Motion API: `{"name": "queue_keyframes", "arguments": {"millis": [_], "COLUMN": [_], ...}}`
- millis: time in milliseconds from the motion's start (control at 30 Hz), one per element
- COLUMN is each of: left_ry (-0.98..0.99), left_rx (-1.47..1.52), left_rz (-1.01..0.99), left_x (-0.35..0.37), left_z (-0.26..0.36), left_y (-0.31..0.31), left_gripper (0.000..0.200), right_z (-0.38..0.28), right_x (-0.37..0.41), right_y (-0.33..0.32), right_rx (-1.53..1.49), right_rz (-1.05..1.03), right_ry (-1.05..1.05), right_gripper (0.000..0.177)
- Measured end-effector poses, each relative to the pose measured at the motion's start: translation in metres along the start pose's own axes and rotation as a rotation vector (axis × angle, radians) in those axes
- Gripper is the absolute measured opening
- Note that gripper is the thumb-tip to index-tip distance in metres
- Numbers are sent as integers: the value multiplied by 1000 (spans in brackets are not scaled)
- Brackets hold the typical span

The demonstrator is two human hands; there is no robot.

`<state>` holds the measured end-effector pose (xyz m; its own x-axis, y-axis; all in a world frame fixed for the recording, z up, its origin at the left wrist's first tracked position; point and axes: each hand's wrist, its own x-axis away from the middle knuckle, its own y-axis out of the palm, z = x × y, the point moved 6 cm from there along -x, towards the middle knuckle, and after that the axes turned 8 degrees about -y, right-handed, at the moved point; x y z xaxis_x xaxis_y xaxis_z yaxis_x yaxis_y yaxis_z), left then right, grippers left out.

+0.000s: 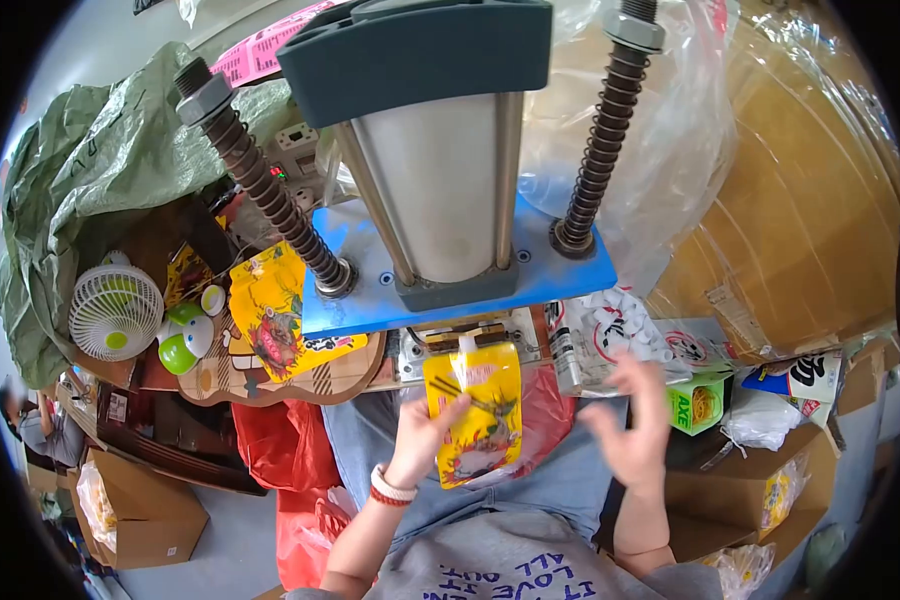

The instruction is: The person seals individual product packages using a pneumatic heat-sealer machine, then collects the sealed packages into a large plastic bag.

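Note:
My left hand (422,438), with a white and a red bracelet at the wrist, grips a yellow printed spout pouch (488,425) by its left side, thumb on the front. The pouch's white spout (467,345) points up at the metal jaws (465,333) beneath the blue plate (450,300) of a press. My right hand (630,430) is raised to the right of the pouch, fingers apart and slightly blurred. Just beyond its fingertips lies a pile of small white plastic pieces (630,325) on a clear printed bag (585,365).
The press cylinder (425,180) stands between two spring rods. More yellow pouches (275,310) lie on a wooden board (220,385) at left, near a white fan (116,312). A green box (698,405) and a large cardboard box (790,200) are at right. Red bags (288,450) hang below.

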<state>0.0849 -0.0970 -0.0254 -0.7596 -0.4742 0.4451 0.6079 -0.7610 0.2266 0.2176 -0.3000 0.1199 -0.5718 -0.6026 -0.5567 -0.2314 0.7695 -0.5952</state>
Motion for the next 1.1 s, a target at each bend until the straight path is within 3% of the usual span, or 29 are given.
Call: {"name": "queue_keyframes", "arguments": {"millis": [33,100,133,167,233,267,300,367,400,433,467,500,533,567,600,667,700,767,833,900,967,1100], "left_ry": [-33,-88,-110,-116,-120,-132,-60,316,536,555,547,416,469,531,685,756,701,589,762,869,911,1001], "left_rx": [76,183,208,210,200,193,-20,-425,-586,-1046,-1511,-1424,-1495,-1565,-1426,-1329,-1164,-909,-908,-972,-1123,-1172], "left_rz": [-8,-26,-24,-18,-60,-78,-110,297,508,746,980,724,624,519,526,557,614,577,586,556,528,274], "left_x": [-7,-23,-27,-29,-32,-29,-29,-34,-10,-6,-9,-26,-12,-1,13,31,43,62,86,104,117,132], "left_z": [11,23,25,26,30,28,30,42,89,94,94,65,59,55,55,44,53,61,76,80,80,85], "left_y": [2,2,1,-1,1,0,-5,-54,-58,-77,-100,-137,-131,-121,-114,-129,-124,-114,-82,-59,-36,-5], "left_gripper": [22,20,20,20,23,25,28,33,55,64,73,84,79,74,57,36,25,33,30,29,33,36], "right_z": [11,29,64,72,87,75,73,77,82,85,95,104,108,109,106,84,55,1,-30,-62,-78,-97], "right_x": [1,-11,4,16,32,33,33,32,33,37,41,46,47,46,46,46,28,11,13,4,-3,8], "right_y": [-13,-8,9,13,34,33,30,21,15,13,10,10,11,17,18,21,23,26,29,29,51,42], "right_rx": [129,557,626,623,325,208,203,45,14,10,-108,-228,-266,-271,-389,-644,-678,-858,-899,-429,-142,-168], "right_rz": [115,20,-71,-79,-319,-321,-323,-344,-330,-332,-238,-146,2,6,111,260,217,181,149,-107,-180,-292], "right_ry": [39,4,76,77,166,104,108,128,128,127,259,390,413,407,332,249,169,91,-3,-331,-482,-662], "right_gripper": [57,43,36,36,31,30,30,30,31,31,30,29,26,26,26,27,26,30,35,38,39,48]}}
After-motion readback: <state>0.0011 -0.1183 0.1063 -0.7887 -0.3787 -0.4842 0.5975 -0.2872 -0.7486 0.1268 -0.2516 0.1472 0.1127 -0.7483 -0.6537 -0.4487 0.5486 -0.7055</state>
